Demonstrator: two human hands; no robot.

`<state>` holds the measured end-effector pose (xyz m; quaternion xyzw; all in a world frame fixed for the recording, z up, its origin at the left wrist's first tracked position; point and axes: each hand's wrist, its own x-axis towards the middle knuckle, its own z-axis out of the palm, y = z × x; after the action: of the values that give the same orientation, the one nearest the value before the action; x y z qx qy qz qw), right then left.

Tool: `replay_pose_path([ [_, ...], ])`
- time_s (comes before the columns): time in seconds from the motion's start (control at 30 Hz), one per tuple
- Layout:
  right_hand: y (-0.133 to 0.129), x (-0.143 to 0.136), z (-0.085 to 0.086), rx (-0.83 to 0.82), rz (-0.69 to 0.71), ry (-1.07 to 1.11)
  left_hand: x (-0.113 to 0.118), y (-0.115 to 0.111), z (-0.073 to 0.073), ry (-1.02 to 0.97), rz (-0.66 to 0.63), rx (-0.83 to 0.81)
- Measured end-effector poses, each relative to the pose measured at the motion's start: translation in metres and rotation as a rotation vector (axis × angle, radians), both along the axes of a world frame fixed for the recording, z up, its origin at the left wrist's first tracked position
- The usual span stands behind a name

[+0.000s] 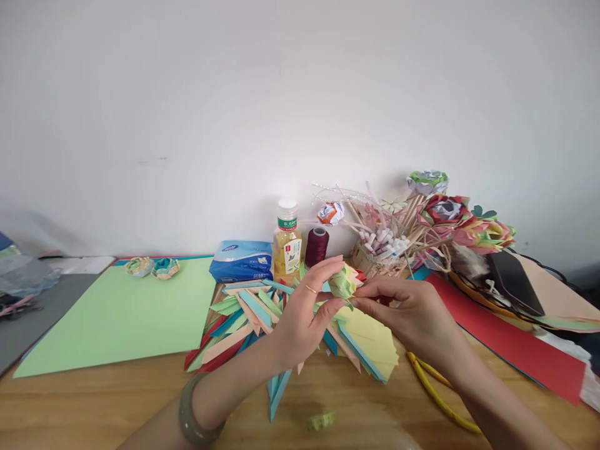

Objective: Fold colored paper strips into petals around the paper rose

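Observation:
A small folded paper flower [344,282], pale green and yellow with some red at its right side, is held up over the middle of the table. My left hand [307,306] grips it from the left, fingers behind and thumb below. From the right, my right hand [407,306] pinches its lower right edge between thumb and fingertips. Beneath both hands lies a pile of folded paper strips [255,309] in green, blue, peach and red, with yellow sheets [370,337] beside it.
Behind stand a tissue pack [241,261], a bottle [287,244], a dark red thread spool [317,247] and a basket [368,262] with sticks. Paper flowers [445,209] lean right. Two rosettes [165,268] lie on green paper [126,319]. Red paper [510,337] lies right.

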<state>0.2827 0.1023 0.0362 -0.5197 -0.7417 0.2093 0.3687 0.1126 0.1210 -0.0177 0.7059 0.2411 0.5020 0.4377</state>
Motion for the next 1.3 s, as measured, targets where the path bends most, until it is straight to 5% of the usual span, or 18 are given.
replay_pose_path([
  [0.4, 0.000, 0.001, 0.001, 0.001, -0.015, 0.012, -0.007, 0.009, 0.005, -0.032, -0.069, -0.013],
  [0.7, -0.002, 0.001, 0.008, -0.060, 0.134, 0.059, -0.010, 0.014, 0.006, 0.018, -0.053, -0.004],
  [1.3, -0.003, 0.000, 0.008, -0.086, 0.025, 0.044, -0.013, 0.015, 0.009, 0.037, -0.135, 0.042],
])
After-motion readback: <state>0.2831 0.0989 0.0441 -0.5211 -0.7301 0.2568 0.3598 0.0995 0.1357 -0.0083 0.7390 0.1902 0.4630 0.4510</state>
